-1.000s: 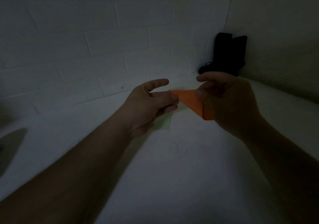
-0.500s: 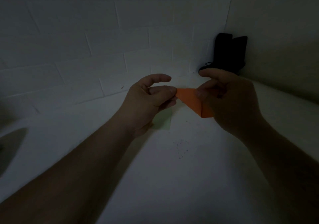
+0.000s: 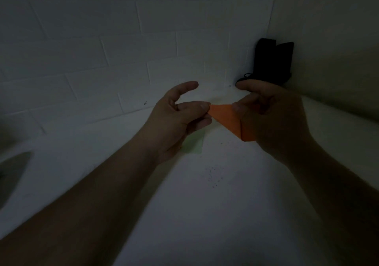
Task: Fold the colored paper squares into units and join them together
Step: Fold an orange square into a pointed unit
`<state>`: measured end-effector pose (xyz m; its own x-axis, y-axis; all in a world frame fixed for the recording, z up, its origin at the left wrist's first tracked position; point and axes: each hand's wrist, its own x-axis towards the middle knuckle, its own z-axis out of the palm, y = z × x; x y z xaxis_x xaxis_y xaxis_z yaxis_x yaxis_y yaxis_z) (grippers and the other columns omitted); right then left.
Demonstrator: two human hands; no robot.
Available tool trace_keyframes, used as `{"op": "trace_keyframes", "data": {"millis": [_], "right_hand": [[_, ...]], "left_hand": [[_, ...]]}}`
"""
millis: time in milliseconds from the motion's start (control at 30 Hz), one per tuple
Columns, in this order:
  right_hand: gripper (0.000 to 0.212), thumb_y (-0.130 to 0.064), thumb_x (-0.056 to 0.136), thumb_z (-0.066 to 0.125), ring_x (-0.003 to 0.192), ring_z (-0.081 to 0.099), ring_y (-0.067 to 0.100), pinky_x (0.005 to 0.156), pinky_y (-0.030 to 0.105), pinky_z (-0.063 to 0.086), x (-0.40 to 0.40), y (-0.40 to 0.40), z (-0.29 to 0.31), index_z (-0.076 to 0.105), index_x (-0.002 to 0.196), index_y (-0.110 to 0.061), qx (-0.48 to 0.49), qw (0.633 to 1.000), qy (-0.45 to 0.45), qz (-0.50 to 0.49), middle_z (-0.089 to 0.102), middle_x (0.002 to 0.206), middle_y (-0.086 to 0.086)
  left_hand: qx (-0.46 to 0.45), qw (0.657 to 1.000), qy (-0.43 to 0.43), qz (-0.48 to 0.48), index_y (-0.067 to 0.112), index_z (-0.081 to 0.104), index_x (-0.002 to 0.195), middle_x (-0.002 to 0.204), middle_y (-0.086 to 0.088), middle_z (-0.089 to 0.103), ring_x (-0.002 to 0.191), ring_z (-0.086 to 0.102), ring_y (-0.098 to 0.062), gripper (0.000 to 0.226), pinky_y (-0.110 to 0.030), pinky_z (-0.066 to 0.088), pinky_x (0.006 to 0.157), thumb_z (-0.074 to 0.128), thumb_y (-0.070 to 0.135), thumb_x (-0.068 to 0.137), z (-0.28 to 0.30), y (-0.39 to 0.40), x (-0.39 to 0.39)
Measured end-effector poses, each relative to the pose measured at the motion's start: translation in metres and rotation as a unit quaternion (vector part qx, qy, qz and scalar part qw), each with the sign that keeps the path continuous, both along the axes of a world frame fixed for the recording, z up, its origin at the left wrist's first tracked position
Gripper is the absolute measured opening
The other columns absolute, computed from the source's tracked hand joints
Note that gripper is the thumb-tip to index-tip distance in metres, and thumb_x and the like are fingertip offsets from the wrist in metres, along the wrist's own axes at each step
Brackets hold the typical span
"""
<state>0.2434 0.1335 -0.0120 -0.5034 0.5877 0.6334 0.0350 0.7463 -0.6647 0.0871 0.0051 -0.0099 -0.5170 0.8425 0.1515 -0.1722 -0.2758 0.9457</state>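
The orange folded paper triangle (image 3: pixel 224 118) hangs in the air between both hands, above the white tabletop (image 3: pixel 205 214), and serves here as the landmark. At the triangle's left tip, the left hand (image 3: pixel 176 120) pinches the paper between thumb and middle fingers, its index finger lifted and curved free above. On the triangle's right side, the right hand (image 3: pixel 272 120) grips the wider end; its thumb presses the top edge, and the fingers behind the paper are hidden, so how they lie cannot be told.

Below and to the left of the triangle, a pale green paper square (image 3: pixel 194 146) lies flat on the tabletop, partly under the left hand. Beyond the triangle, up and to the right, a black upright object (image 3: pixel 270 60) stands in the wall corner.

The step in hand looks like folding 1 unit, with joining still ahead. The next move probably calls for lining up the triangle's edges and running a firm crease; the dim light makes alignment harder to judge.
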Motion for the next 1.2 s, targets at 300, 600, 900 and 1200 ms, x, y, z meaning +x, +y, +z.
{"op": "trace_keyframes", "data": {"millis": [300,600,900,1200], "right_hand": [[0.037,-0.019,0.085,0.076,0.090,0.066,0.003,0.081,0.027,0.054,-0.001,-0.002,-0.002,0.065,0.117,-0.034,-0.027,1.000,-0.003,0.015,0.068,0.085,-0.022],[0.032,-0.017,0.084,0.076,0.088,0.063,-0.010,0.072,0.009,0.050,0.001,-0.001,0.000,0.064,0.103,-0.040,0.029,0.987,-0.146,0.052,0.065,0.085,-0.025],[0.043,-0.005,0.081,0.078,0.084,0.074,0.024,0.079,0.042,0.059,-0.004,0.002,-0.003,0.067,0.119,-0.023,-0.286,0.951,0.020,0.114,0.075,0.079,0.004],[0.052,-0.005,0.081,0.078,0.079,0.071,0.022,0.074,0.035,0.057,-0.006,0.004,-0.003,0.063,0.129,-0.019,-0.377,0.916,0.061,0.122,0.068,0.078,0.004]], "left_hand": [[-0.023,0.999,0.032,0.006,0.015,0.046,0.146,0.100,-0.024,0.076,0.099,0.076,-0.031,0.070,-0.035,0.062,0.084,0.076,-0.002,0.086,-0.003,0.002,0.007],[-0.071,0.976,0.205,0.015,0.022,0.037,0.154,0.089,-0.015,0.079,0.089,0.077,-0.032,0.090,-0.050,0.061,0.093,0.085,0.006,0.080,-0.005,-0.003,0.002],[-0.062,0.995,0.077,-0.010,0.016,0.040,0.152,0.097,-0.021,0.078,0.094,0.077,-0.031,0.075,-0.039,0.063,0.085,0.076,0.006,0.087,-0.005,0.003,0.016],[-0.089,0.995,0.038,-0.026,0.018,0.038,0.155,0.098,-0.021,0.077,0.088,0.077,-0.025,0.078,-0.028,0.061,0.073,0.075,0.003,0.088,-0.003,0.001,0.018]]}}
